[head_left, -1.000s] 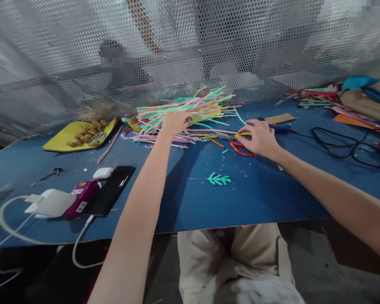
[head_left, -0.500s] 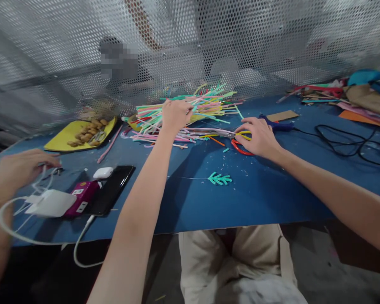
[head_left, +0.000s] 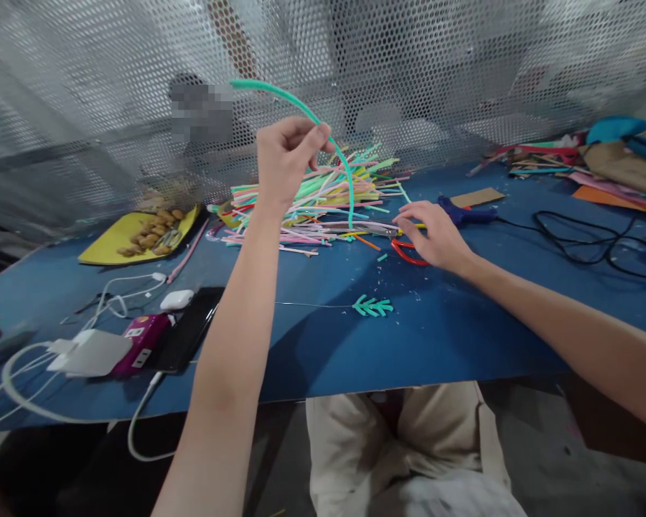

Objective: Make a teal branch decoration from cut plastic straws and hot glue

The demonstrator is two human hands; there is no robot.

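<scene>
the blue table [head_left: 312,345] runs the width of the view, backed by a perforated metal screen [head_left: 409,72]; shapes behind the screen are too blurred to read. at the far middle lies a loose pile of coloured straws [head_left: 312,205], thin, many and crossing, so single ones are hard to pick out. the left hand [head_left: 283,158] is raised above that pile with fingertips pinched shut on a teal straw [head_left: 328,136], gripped near its middle; it arcs up and over to the left and droops down on the right to the pile. that bend suggests it is light, soft and springy, likely to slip or kink if squeezed hard, best held with a gentle pinch near the middle. the right hand [head_left: 436,233] lies flat on the table, fingers spread and loosely apart, touching red-handled scissors [head_left: 406,251], whose blades are partly lost among the straws. a small teal leaf-shaped cutting [head_left: 373,306] lies nearer on the table.
</scene>
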